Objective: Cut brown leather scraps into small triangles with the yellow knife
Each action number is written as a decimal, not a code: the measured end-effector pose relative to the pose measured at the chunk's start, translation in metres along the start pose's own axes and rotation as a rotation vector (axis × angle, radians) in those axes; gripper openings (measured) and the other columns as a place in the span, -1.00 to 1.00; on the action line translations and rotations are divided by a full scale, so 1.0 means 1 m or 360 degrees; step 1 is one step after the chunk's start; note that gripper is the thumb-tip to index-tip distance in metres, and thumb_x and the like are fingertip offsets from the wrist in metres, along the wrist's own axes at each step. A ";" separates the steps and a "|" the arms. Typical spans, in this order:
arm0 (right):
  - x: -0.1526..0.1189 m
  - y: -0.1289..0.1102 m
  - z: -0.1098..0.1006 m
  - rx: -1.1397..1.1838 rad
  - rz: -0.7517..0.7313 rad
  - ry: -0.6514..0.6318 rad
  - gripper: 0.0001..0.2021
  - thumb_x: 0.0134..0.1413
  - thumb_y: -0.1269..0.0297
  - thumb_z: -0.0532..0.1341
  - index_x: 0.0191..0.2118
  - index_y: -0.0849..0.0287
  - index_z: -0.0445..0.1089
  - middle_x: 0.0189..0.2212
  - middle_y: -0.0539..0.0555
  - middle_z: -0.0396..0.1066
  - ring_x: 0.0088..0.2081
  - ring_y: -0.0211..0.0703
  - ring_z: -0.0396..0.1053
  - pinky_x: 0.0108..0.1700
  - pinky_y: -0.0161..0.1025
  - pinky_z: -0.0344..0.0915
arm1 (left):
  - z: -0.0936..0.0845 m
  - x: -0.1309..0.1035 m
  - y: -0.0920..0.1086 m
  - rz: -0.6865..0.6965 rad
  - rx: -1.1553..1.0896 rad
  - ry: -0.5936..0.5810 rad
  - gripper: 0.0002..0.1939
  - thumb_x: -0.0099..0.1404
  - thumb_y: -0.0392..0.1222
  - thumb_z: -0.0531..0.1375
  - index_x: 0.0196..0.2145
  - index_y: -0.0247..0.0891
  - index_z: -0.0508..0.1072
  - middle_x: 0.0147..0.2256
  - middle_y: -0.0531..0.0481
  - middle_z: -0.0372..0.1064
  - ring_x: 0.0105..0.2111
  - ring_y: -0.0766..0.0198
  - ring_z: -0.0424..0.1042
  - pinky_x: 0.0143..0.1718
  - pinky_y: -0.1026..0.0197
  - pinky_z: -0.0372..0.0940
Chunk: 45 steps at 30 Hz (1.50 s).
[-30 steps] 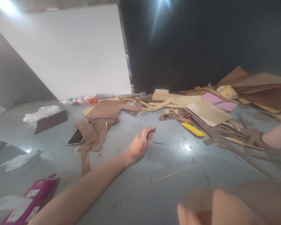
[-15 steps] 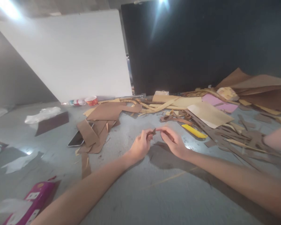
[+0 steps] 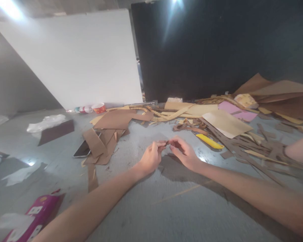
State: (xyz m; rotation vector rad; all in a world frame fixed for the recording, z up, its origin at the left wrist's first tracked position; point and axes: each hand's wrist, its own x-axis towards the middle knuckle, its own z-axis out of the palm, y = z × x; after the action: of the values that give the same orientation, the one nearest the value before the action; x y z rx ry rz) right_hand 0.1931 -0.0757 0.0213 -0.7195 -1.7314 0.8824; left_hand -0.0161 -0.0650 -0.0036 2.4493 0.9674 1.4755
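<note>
Over the middle of the grey table (image 3: 141,215), my left hand (image 3: 151,157) pinches a small brown piece (image 3: 167,143) between thumb and fingers. My right hand (image 3: 184,153) meets it from the right, its thumb and fingertips closed at the piece's other side. The fingers hide most of the piece, so its shape is hard to make out. A yellow cutter knife (image 3: 210,141) lies to the right of my right hand. Brown sheets (image 3: 113,119) are piled to the left, partly over a phone (image 3: 82,150).
Brown strips (image 3: 252,144), a beige sheet (image 3: 227,125) and a pink sheet (image 3: 237,111) lie at the right, near another person's arm (image 3: 299,148). A red cup (image 3: 99,108) stands at the back. A purple packet (image 3: 44,208) is front left, a white board (image 3: 73,57) behind.
My right hand's thumb and fingers have closed in on the small brown piece; before, its index finger was stretched toward it. My left hand has barely moved.
</note>
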 end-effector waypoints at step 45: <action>0.006 0.004 -0.001 -0.0137 -0.0122 0.0062 -0.77 0.46 0.04 0.28 -0.15 0.06 0.56 -0.21 0.10 0.49 -0.21 -0.07 0.46 -0.13 -0.15 0.42 | -0.004 0.002 0.003 -0.0078 -0.0015 -0.0069 -0.63 0.50 -0.47 0.02 0.16 -0.21 0.37 0.06 -0.18 0.58 0.05 0.18 0.64 0.03 0.08 0.61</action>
State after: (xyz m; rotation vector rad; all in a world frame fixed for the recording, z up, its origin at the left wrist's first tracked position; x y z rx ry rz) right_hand 0.1920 -0.0688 0.0213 -0.7175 -1.7593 0.7406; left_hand -0.0170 -0.0671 0.0011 2.4222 1.0022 1.4022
